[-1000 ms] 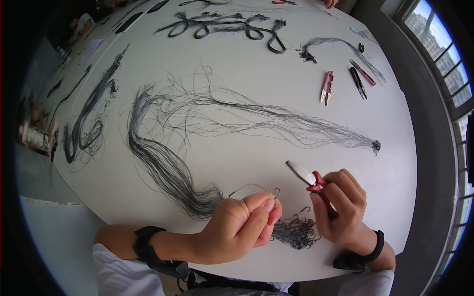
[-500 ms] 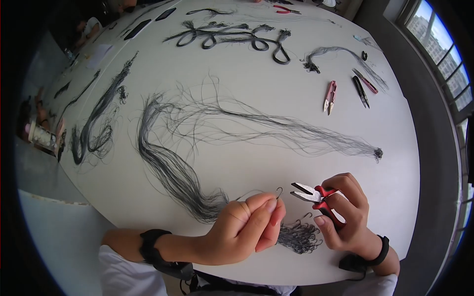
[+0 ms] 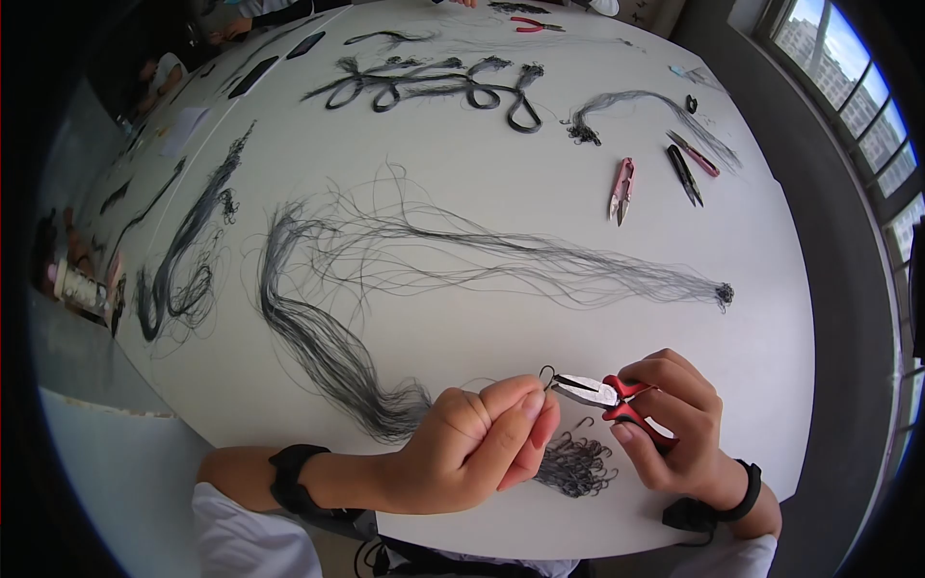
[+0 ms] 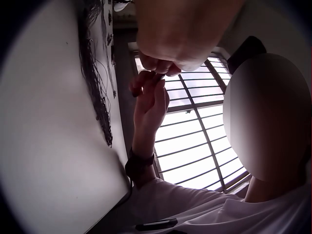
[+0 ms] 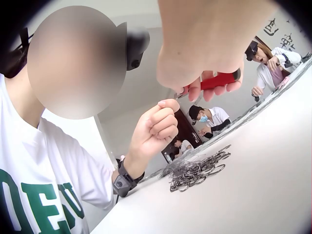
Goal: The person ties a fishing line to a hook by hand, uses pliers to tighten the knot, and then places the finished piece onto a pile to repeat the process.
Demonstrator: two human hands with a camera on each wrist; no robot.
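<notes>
Thumb and fingers of my left hand (image 3: 482,443) pinch a small dark fish hook (image 3: 547,370), its bend standing up above the fingertips. In my right hand (image 3: 682,414) I grip pliers (image 3: 631,412) by their red and black handles. The plier jaws are slightly parted and point left, with their tips right at the hook. Below the hands lies a heap of dark fish hooks (image 3: 578,466). A thick bundle of dark line (image 3: 328,342) runs over the table to beside my left hand. In the right wrist view the red pliers handle (image 5: 214,83) shows under my fingers.
Pink thread snips (image 3: 622,191), black snips (image 3: 686,176) and another pink-handled pair (image 3: 696,154) lie at the right. Looped line bundles (image 3: 434,89) lie across the back, another bundle (image 3: 183,246) at the left. Other people (image 5: 209,122) sit around the white table (image 3: 462,337).
The pliers have turned, their jaws have parted, and they have moved left up to the hook. My left hand keeps its pinch on the hook in nearly the same place.
</notes>
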